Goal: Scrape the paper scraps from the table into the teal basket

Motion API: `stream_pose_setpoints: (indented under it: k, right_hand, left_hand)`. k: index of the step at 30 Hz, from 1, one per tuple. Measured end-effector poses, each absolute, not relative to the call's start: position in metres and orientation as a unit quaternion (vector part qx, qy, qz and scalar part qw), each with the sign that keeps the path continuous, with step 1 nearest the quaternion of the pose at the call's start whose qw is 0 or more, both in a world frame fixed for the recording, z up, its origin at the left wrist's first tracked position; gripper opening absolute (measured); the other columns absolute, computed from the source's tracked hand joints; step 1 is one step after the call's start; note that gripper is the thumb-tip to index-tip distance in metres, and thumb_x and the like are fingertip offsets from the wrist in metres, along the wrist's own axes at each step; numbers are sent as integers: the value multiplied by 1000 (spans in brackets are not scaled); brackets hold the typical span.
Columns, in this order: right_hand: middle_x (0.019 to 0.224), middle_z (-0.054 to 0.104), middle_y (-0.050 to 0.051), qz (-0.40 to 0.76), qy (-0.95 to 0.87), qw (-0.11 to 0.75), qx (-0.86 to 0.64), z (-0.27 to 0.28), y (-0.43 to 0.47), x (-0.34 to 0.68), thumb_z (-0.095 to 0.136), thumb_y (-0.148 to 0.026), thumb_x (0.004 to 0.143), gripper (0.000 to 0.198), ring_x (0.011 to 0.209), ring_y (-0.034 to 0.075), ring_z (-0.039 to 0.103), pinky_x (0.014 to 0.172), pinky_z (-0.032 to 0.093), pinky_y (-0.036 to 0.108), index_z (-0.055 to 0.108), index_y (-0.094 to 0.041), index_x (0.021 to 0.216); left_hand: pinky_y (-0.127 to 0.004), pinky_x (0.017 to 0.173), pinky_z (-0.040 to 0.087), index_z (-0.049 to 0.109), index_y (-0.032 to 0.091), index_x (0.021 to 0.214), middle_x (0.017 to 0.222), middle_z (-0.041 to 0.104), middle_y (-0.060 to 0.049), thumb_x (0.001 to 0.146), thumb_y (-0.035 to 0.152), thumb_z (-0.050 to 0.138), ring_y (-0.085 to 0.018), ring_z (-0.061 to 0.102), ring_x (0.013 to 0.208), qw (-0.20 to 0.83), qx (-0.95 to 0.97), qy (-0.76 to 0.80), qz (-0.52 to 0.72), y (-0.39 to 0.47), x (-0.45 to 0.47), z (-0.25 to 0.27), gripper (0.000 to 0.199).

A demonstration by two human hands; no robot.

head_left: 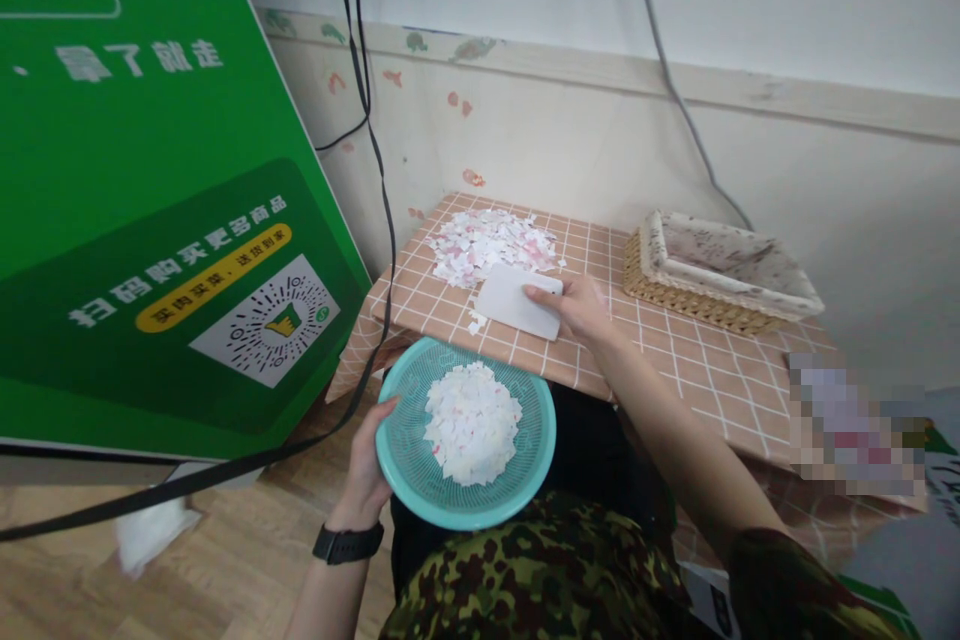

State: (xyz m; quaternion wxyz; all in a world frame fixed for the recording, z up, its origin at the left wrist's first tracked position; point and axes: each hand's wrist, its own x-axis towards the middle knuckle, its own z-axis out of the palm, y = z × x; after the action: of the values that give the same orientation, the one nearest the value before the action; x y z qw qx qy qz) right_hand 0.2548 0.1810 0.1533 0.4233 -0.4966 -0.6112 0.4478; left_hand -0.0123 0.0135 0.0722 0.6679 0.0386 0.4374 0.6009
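My left hand (373, 460) is closed on the rim of a round turquoise plastic basket (541, 465), held just below the table's front edge. Inside it lies a heap of torn white paper scraps (474, 423), some with pink marks. My right hand (581, 310) grips a flat white rectangular card (517, 302) by its right end, thumb on top. The card rests low over the table, its far edge against a second pile of paper scraps (491, 238). A few loose scraps lie beside the card's left end.
A brown checked cloth covers the table (675, 360). On it stands a cloth-lined wicker basket (705, 280) at the right. A green sign board (150, 170) rises on the left, with a black cable (386, 220) hanging before it. A white bag (154, 530) lies on the floor.
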Motion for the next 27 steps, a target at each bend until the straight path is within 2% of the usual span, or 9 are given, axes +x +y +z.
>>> stream_pose_setpoints:
  k: [4,9,12,20,24,27]
  right_hand:
    - [66,66,5,467,-602,404,-507,154,182,259,74,-46,58,35,51,14,54,44,39,25,67,-13,70]
    - [66,66,5,467,-546,450,-531,146,183,268,76,-45,56,36,51,14,55,44,39,25,66,-13,70]
    - [65,66,4,494,-530,445,-526,134,181,260,75,-46,58,35,49,14,54,42,39,25,66,-14,71]
    - [80,70,9,519,-543,428,-503,128,171,246,74,-47,60,39,61,19,62,51,48,30,69,-15,82]
    - [88,70,11,598,-550,373,-449,133,162,240,74,-43,62,39,67,21,64,57,50,32,69,-15,87]
    - [86,70,10,575,-534,421,-454,135,172,246,75,-42,60,37,66,19,63,56,49,30,69,-15,84]
  left_hand:
    - [-38,74,54,69,11,81,74,74,-10,70,17,62,-29,68,81,664,35,442,602,12,-14,74,15]
    - [-41,73,54,69,11,83,77,74,-10,70,18,61,-30,68,81,671,31,437,598,13,-17,74,17]
    - [-40,73,54,69,10,84,76,74,-10,70,19,61,-29,68,79,670,27,442,596,15,-20,74,18]
    - [-38,76,53,69,9,91,80,74,-10,72,21,62,-27,68,78,666,40,427,611,20,-26,73,23]
    - [-38,74,53,70,10,91,81,74,-10,73,22,62,-28,68,79,671,47,422,608,21,-26,74,23]
    - [-38,75,53,70,11,89,81,74,-10,73,22,62,-28,68,79,669,52,420,611,20,-26,74,22]
